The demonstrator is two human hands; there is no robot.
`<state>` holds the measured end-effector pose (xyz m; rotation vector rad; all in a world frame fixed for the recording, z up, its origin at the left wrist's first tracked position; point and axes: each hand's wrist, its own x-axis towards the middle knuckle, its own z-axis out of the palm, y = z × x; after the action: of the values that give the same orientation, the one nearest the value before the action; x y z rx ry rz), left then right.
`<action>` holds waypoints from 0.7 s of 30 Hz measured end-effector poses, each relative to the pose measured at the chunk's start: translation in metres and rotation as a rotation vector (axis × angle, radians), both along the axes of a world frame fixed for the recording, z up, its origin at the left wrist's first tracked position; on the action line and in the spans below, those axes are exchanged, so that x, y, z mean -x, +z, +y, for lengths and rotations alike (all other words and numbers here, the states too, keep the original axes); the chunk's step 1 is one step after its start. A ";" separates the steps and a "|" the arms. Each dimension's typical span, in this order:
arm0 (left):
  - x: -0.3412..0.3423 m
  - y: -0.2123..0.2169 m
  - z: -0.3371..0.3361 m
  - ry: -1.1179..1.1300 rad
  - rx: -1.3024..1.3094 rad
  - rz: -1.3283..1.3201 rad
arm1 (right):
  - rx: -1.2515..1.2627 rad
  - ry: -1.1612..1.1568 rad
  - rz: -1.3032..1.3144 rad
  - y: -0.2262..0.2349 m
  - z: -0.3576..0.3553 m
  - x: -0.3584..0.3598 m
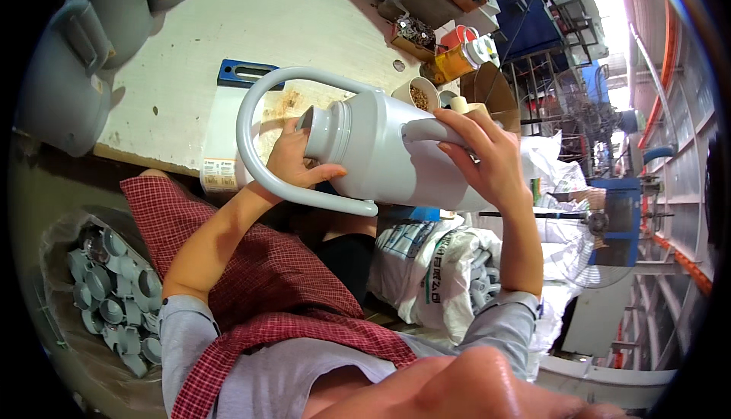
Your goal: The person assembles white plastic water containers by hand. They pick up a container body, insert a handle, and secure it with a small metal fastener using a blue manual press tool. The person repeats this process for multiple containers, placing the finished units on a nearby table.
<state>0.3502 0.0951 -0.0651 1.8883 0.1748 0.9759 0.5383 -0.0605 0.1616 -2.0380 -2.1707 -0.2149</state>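
A grey plastic jug point(377, 141) lies tilted on its side in front of me, its neck toward my left. A long curved loop handle point(247, 126) arches around the neck end. My left hand point(293, 160) is closed around the neck, thumb along its lower side and some fingers hidden behind it. My right hand point(487, 152) grips the jug near its other end, fingers over the short side handle point(430, 131). Part of the jug's far end is hidden by that hand.
Several more grey jugs point(68, 91) stand at the left of the white table point(228, 15). A blue slotted tool point(247, 74), a cup of small brown pieces point(417, 97) and a yellow container point(451, 62) lie beyond. Grey parts point(114, 308) fill a lined bin; a white sack point(426, 274) stands below.
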 end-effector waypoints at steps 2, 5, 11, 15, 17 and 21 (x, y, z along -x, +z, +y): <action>0.000 -0.001 0.002 0.038 -0.092 0.012 | -0.010 0.001 -0.001 0.000 0.002 -0.001; 0.001 0.002 0.005 0.037 -0.166 0.006 | -0.057 0.016 0.108 0.001 0.004 0.001; 0.002 0.000 0.007 0.024 -0.152 0.019 | 0.021 0.026 0.038 0.002 0.009 0.004; 0.001 0.002 0.006 0.049 -0.112 -0.018 | 0.051 -0.019 0.119 0.004 0.012 0.006; 0.000 0.005 0.006 0.115 -0.140 -0.065 | 0.078 -0.036 0.144 0.006 0.013 0.006; -0.001 0.000 0.006 0.093 -0.161 0.002 | 0.016 -0.015 0.144 0.009 0.013 0.004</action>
<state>0.3514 0.1008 -0.0647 2.0428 0.1913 1.0788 0.5346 -0.0471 0.1708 -2.0122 -2.0778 -0.0502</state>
